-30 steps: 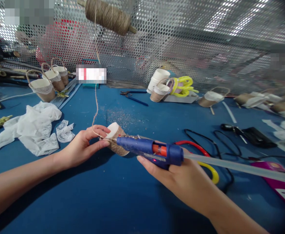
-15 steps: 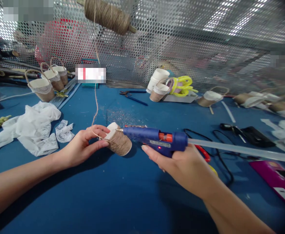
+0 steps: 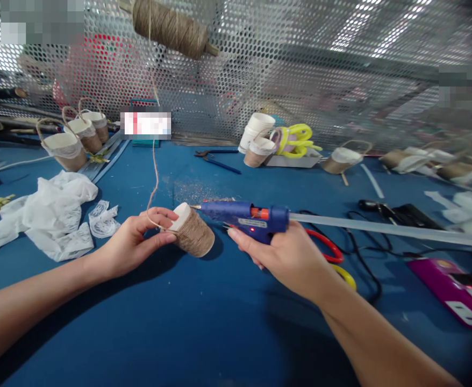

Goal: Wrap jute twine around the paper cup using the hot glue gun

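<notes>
A twine-wrapped cup point(image 3: 191, 231) is held on its side on the blue table point(image 3: 204, 322) by the left hand point(image 3: 139, 242), whose fingers are closed on its white end, a strand of twine point(image 3: 154, 166) pinched there too. A glue gun point(image 3: 246, 219) is gripped in the right hand point(image 3: 288, 258), its nozzle just beside the cup's rim; a glue stick point(image 3: 381, 228) juts from its rear. What the cup holds cannot be seen. The twine is led up to a spool point(image 3: 169, 28) hung before a perforated metal screen point(image 3: 320, 64). Three handled cups point(image 3: 74, 140) are lined up at far left, more cups point(image 3: 258, 137) at the back. White lace point(image 3: 50, 215) is heaped on the left, scissors point(image 3: 330, 252) lie behind the right hand.
</notes>
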The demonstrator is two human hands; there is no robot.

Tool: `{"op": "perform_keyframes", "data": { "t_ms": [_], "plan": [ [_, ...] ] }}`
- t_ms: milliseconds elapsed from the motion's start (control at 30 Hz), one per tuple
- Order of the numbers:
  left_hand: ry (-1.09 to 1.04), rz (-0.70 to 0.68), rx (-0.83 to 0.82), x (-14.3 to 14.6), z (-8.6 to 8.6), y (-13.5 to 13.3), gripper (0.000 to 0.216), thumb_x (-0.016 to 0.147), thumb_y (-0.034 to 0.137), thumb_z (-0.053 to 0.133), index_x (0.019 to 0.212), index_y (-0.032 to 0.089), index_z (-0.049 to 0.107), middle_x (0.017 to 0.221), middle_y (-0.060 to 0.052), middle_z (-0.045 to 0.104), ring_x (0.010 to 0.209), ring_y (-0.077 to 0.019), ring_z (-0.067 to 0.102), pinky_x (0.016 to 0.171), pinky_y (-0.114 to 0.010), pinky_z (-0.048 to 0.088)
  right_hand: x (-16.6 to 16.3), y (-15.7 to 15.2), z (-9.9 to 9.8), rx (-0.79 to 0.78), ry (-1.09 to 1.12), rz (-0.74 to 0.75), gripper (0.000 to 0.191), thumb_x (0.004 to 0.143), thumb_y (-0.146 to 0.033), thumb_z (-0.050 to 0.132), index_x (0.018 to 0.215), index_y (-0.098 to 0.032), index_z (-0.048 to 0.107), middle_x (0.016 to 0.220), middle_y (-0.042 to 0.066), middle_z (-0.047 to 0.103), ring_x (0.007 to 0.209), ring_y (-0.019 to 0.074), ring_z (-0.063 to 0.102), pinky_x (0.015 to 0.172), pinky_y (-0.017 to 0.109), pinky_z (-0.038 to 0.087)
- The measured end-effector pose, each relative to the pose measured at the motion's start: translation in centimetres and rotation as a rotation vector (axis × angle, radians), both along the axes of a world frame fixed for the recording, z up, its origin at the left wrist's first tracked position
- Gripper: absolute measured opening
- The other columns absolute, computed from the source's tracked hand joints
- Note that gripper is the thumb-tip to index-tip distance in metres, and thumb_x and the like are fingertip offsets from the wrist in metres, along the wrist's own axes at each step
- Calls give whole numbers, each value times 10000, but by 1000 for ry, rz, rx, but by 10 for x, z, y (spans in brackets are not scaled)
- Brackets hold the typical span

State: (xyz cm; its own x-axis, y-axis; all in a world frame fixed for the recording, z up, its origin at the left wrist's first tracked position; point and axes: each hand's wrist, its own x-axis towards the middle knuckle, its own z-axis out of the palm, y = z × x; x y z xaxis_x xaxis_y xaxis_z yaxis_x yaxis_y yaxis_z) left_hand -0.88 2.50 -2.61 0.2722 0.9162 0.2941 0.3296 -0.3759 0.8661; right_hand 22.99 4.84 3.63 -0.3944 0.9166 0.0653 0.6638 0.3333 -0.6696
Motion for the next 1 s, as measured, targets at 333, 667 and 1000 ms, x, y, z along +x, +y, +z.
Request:
{"op": "perform_keyframes", "data": {
  "t_ms": [333,667,1000],
  "plan": [
    [-68,29,-13,1,-2,-1,58,773,204,589,734,161,594,1005,-88,641,986,-190,580,878,-338,454,11,29,-15,-142,224,-170,246,746,-406,592,698,-168,550,524,-19,545,464,110,511,455,235,407],
    [-70,27,-10,4,0,-4,99,771,241,589,732,152,604,980,-99,645,982,-194,578,887,-355,443,10,77,-29,-6,-169,-365,312,823,-406,479,617,-174,508,517,34,574,433,133,541,464,254,406],
    [-41,23,32,5,4,-5,114,766,251,579,710,151,584,959,-110,657,907,-200,603,832,-363,466,-7,88,-30,196,-348,-397,167,765,-279,599,676,-137,604,739,148,638,845,308,604,713,409,449]
  ]
}}
